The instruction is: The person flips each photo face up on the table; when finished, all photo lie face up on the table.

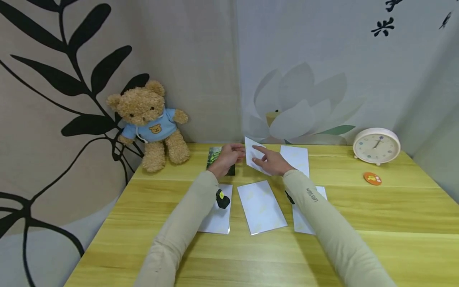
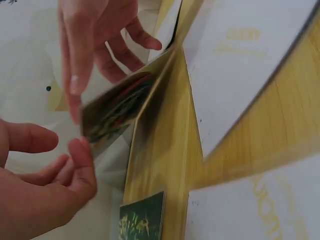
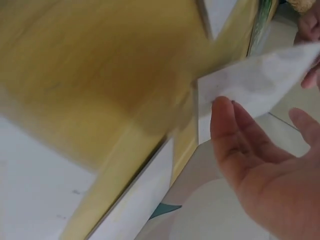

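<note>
A white-backed picture card (image 1: 251,156) stands tilted up between the two hands. Its picture side, dark with green and red, faces the left wrist camera. My left hand (image 1: 227,157) has its fingertips (image 2: 82,145) right at the card's raised edge, thumb apart from them. Over the white back reaches my right hand (image 1: 274,161), its fingers (image 3: 224,112) extended and overlapping the card in the right wrist view. Partly hidden under the left hand, a dark green picture card (image 2: 142,217) lies face up on the table.
Face-down white cards with faint yellow lettering lie around: a middle card (image 1: 261,207), a back-right card (image 1: 295,157), and others partly under the sleeves. A teddy bear (image 1: 152,125) sits back left. At right are a round clock (image 1: 376,145) and an orange disc (image 1: 372,178) on the wooden table (image 1: 394,239).
</note>
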The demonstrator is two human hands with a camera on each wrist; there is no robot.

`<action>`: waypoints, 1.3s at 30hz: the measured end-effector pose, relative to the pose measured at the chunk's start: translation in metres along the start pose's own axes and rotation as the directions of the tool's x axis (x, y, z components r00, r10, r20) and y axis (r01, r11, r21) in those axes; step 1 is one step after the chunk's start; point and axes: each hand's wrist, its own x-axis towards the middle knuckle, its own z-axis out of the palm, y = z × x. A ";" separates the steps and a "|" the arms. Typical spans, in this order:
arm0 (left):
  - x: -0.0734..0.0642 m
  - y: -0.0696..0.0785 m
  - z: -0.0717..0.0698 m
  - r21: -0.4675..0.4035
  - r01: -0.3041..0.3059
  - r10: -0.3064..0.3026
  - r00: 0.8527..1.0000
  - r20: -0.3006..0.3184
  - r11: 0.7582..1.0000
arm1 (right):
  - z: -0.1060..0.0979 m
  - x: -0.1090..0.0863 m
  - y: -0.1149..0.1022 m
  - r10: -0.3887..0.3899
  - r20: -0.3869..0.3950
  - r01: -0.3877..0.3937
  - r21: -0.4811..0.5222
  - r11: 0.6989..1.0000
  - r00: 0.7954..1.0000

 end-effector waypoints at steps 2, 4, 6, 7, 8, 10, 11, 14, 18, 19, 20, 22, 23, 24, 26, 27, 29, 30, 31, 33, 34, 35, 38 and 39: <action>0.002 0.000 0.002 -0.038 -0.025 0.024 1.000 -0.017 0.999 | 0.001 0.001 -0.002 -0.008 -0.011 0.008 0.000 1.000 1.000; 0.003 -0.001 0.005 -0.065 -0.044 0.042 0.999 -0.027 0.997 | 0.001 0.002 -0.003 -0.003 -0.016 0.003 0.008 1.000 1.000; 0.004 -0.001 0.008 -0.073 -0.063 0.061 0.998 -0.031 0.995 | 0.001 0.003 -0.005 0.013 -0.023 -0.013 0.025 1.000 1.000; 0.004 -0.002 0.010 -0.076 -0.071 0.069 0.997 -0.034 0.995 | 0.001 0.003 -0.005 0.021 -0.025 -0.020 0.037 0.999 0.999; 0.004 -0.002 0.011 -0.077 -0.078 0.075 0.997 -0.035 0.994 | 0.001 0.003 -0.005 0.028 -0.029 -0.027 0.047 0.999 0.999; 0.005 -0.003 0.012 -0.095 -0.093 0.090 0.995 -0.029 0.991 | 0.000 0.003 -0.006 0.033 -0.031 -0.031 0.077 0.997 0.999; 0.004 -0.004 0.013 -0.103 -0.094 0.092 0.995 -0.025 0.990 | -0.001 0.002 -0.006 0.039 -0.028 -0.036 0.097 0.995 0.999; 0.004 -0.005 0.014 -0.124 -0.087 0.087 0.996 -0.006 0.988 | -0.003 0.001 -0.005 0.052 -0.006 -0.050 0.198 0.979 0.999; 0.004 -0.005 0.017 -0.132 -0.080 0.083 0.996 0.015 0.988 | -0.009 -0.001 -0.006 0.057 0.049 -0.073 0.461 0.885 0.997; 0.004 -0.004 0.018 -0.134 -0.084 0.087 0.996 0.015 0.987 | -0.010 -0.002 -0.006 0.054 0.060 -0.079 0.541 0.838 0.997; 0.004 -0.003 0.019 -0.131 -0.091 0.094 0.996 0.011 0.987 | -0.012 -0.002 -0.007 0.054 0.069 -0.085 0.610 0.788 0.996; 0.003 -0.002 0.022 -0.114 -0.109 0.109 0.994 -0.006 0.988 | -0.014 -0.003 -0.008 0.052 0.078 -0.092 0.711 0.697 0.996; 0.002 0.000 0.023 -0.109 -0.114 0.113 0.993 -0.015 0.987 | -0.015 -0.004 -0.009 0.053 0.080 -0.095 0.747 0.658 0.995; 0.002 0.001 0.024 -0.109 -0.120 0.118 0.993 -0.023 0.987 | -0.016 -0.004 -0.010 0.053 0.079 -0.095 0.768 0.633 0.995; 0.001 0.001 0.025 -0.117 -0.128 0.125 0.992 -0.034 0.985 | -0.016 -0.004 -0.012 0.058 0.080 -0.098 0.801 0.591 0.995; 0.001 0.001 0.025 -0.120 -0.127 0.124 0.992 -0.034 0.985 | -0.016 -0.004 -0.012 0.059 0.081 -0.100 0.812 0.575 0.995; 0.002 0.001 0.024 -0.130 -0.124 0.122 0.992 -0.025 0.984 | -0.015 -0.004 -0.012 0.066 0.080 -0.103 0.832 0.546 0.995; 0.002 0.001 0.024 -0.118 -0.119 0.117 0.993 -0.022 0.986 | -0.015 -0.004 -0.012 0.068 0.077 -0.101 0.841 0.532 0.995; 0.003 0.001 0.023 -0.107 -0.111 0.110 0.994 -0.016 0.988 | -0.015 -0.004 -0.011 0.071 0.073 -0.100 0.848 0.520 0.995; 0.003 0.000 0.022 -0.071 -0.098 0.098 0.995 -0.002 0.993 | -0.014 -0.005 -0.011 0.086 0.060 -0.095 0.854 0.511 0.995; 0.003 0.001 0.022 -0.053 -0.096 0.097 0.995 0.004 0.994 | -0.014 -0.005 -0.010 0.097 0.050 -0.093 0.859 0.504 0.994; 0.003 0.000 0.021 -0.029 -0.094 0.094 0.996 0.005 0.995 | -0.014 -0.005 -0.010 0.107 0.041 -0.089 0.866 0.491 0.993; 0.000 0.000 0.020 0.059 -0.113 0.115 0.993 -0.019 0.992 | -0.015 -0.007 -0.007 0.154 -0.007 -0.064 0.889 0.454 0.988; -0.001 0.000 0.020 0.113 -0.123 0.129 0.991 -0.044 0.986 | -0.016 -0.007 -0.006 0.173 -0.033 -0.047 0.897 0.439 0.984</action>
